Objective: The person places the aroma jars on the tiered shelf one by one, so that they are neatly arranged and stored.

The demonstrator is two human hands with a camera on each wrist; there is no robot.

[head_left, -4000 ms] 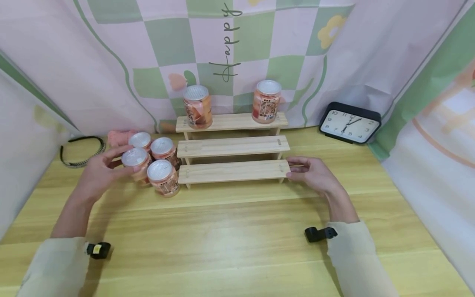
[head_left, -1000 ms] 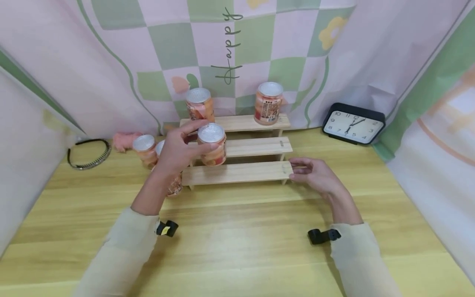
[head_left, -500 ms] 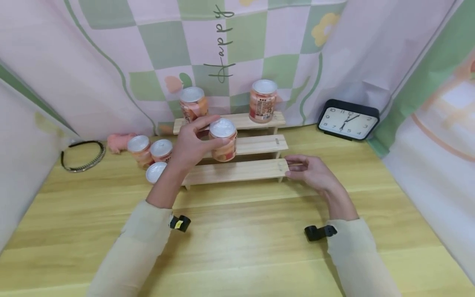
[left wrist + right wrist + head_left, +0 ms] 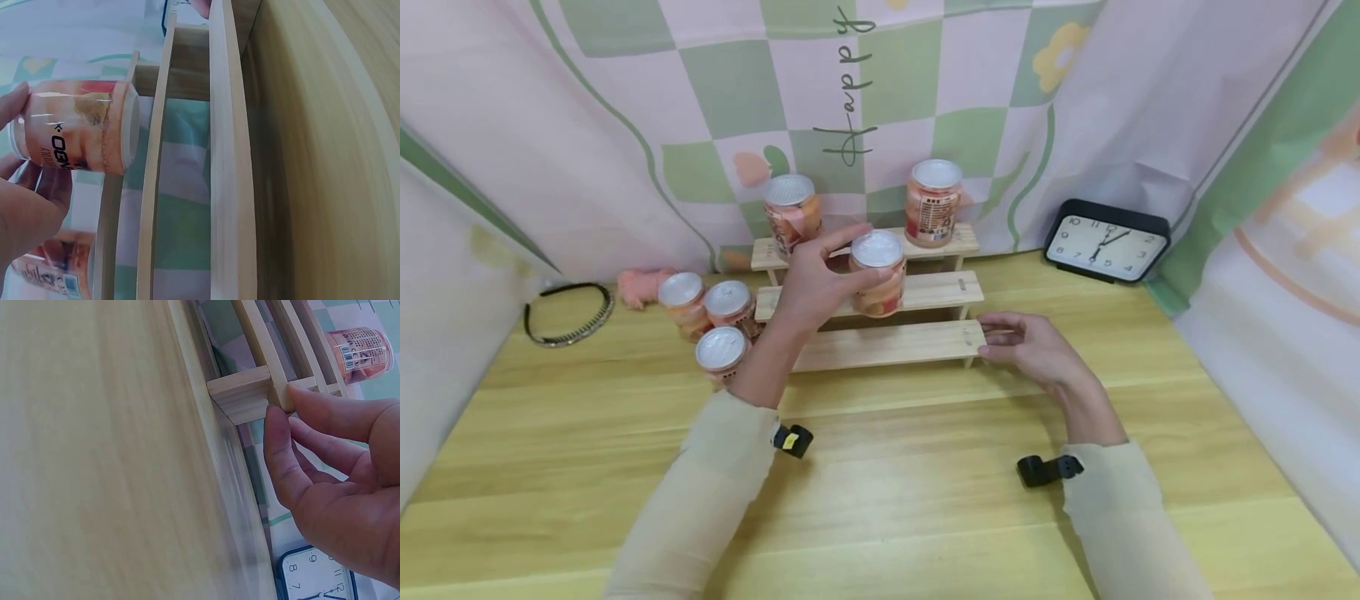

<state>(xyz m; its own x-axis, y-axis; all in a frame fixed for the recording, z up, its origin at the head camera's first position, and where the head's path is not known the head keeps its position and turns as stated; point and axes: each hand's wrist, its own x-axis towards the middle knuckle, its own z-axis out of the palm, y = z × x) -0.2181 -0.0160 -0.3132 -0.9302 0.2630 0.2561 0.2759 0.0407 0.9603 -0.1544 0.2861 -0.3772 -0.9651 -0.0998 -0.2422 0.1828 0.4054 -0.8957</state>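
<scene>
My left hand (image 4: 816, 287) grips an orange-pink can (image 4: 883, 287) with a silver lid, thumb and fingers on its sides. The can hangs upright above the middle board (image 4: 936, 290) of a three-step wooden rack; in the left wrist view, a gap shows under the can (image 4: 75, 128). My right hand (image 4: 1037, 348) pinches the right end of the rack's lowest board (image 4: 880, 347) between thumb and fingers, as the right wrist view shows. Two matching cans stand on the top board (image 4: 967, 240): a left can (image 4: 790, 218) and a right can (image 4: 934, 210).
Left of the rack stand three more cans, including a front can (image 4: 721, 350), partly behind my left forearm. Beyond them lie a pink bundle (image 4: 643, 287) and a black headband (image 4: 568, 333). A black clock (image 4: 1107, 242) stands at the back right, before a checked cloth (image 4: 842, 75).
My left hand took a can from the group on the left and carried it rightward over the rack, moving further right over the last second. My right hand keeps its place on the rack.
</scene>
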